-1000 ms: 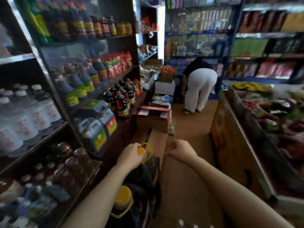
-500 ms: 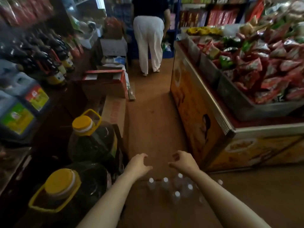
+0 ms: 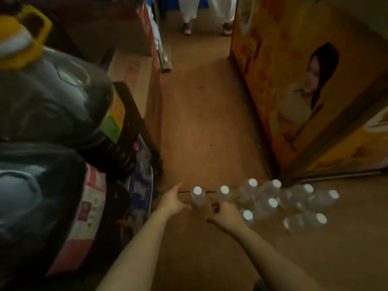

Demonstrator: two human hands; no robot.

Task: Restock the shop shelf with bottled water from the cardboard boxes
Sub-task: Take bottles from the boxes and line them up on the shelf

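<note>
Several clear water bottles with white caps (image 3: 273, 203) stand in a cluster on the brown shop floor. My left hand (image 3: 173, 201) reaches down with fingers spread, just left of the leftmost bottle (image 3: 197, 196); contact is unclear. My right hand (image 3: 225, 215) hovers with loosely bent fingers among the near bottles, right beside a second bottle (image 3: 224, 193), holding nothing that I can see. Cardboard boxes (image 3: 134, 74) stand along the left side of the aisle.
Large dark oil jugs with yellow caps (image 3: 52, 101) crowd the lower left shelf. A yellow display counter with a printed picture (image 3: 294, 91) walls the right side. Another person's legs (image 3: 206, 15) stand at the far end of the narrow aisle.
My view has dropped toward the floor. Both hands have moved down and forward to the bottle cluster, with the left hand now beside the leftmost bottle.
</note>
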